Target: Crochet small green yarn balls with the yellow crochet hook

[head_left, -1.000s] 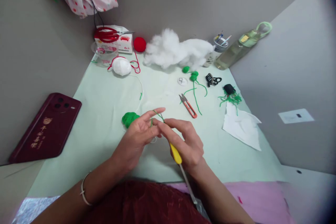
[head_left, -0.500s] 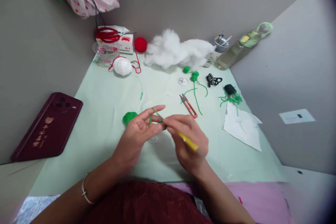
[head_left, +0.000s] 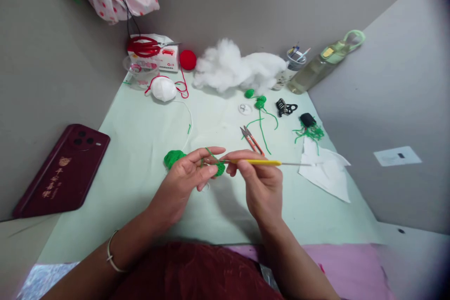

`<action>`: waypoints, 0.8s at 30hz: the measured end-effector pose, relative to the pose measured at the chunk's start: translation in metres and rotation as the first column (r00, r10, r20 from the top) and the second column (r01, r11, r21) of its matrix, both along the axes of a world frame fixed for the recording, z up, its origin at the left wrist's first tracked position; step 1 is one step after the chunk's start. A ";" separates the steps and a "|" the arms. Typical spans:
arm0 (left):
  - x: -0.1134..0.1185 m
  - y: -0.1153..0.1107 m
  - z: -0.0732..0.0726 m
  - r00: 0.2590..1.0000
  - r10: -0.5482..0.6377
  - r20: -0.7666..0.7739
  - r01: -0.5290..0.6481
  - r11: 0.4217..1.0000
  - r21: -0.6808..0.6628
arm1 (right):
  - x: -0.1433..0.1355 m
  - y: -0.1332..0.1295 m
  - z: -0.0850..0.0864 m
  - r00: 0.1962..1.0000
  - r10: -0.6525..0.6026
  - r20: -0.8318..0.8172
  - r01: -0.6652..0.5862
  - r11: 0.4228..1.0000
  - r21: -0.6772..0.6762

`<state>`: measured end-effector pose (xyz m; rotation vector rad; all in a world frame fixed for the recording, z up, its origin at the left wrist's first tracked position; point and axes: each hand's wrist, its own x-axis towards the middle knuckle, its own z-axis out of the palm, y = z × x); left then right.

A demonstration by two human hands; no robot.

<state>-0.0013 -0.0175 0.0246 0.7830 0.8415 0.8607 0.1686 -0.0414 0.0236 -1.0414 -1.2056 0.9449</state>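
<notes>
My left hand (head_left: 190, 173) pinches a small green crochet piece (head_left: 220, 168) between thumb and fingers, and green yarn runs over its raised index finger. In my right hand (head_left: 262, 180) is a crochet hook (head_left: 263, 162) with a yellow handle, lying nearly level. Its left end meets the green piece; the other metal end points right. A green yarn ball (head_left: 174, 158) sits on the table just behind my left hand. Beyond my right hand lie orange-handled thread snips (head_left: 251, 139), partly covered by the fingers.
White stuffing (head_left: 232, 68) is heaped at the back wall. A white yarn ball (head_left: 163, 89), a red yarn ball (head_left: 188, 60) and red scissors (head_left: 146, 47) are at back left. A bottle (head_left: 321, 63), black claw clip (head_left: 286, 107) and white paper (head_left: 323, 171) are at right; a phone (head_left: 63, 168) is at left.
The yellow hook has swung from slanting down toward me to nearly level. My right hand has turned and shifted slightly right, and more of the green piece shows.
</notes>
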 end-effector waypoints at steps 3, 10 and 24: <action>-0.003 -0.001 -0.002 0.998 0.003 -0.057 -0.001 1.000 0.026 | 0.003 0.001 -0.002 0.991 0.020 -0.132 -0.028 0.998 -0.057; -0.005 -0.002 0.003 0.993 0.052 -0.106 -0.046 0.997 0.063 | 0.005 -0.002 0.004 0.999 0.011 -0.051 -0.012 1.000 -0.023; 0.006 -0.009 0.012 0.946 0.217 -0.239 -0.183 0.970 0.158 | -0.003 -0.015 0.000 0.772 -0.306 0.558 -0.061 0.837 0.543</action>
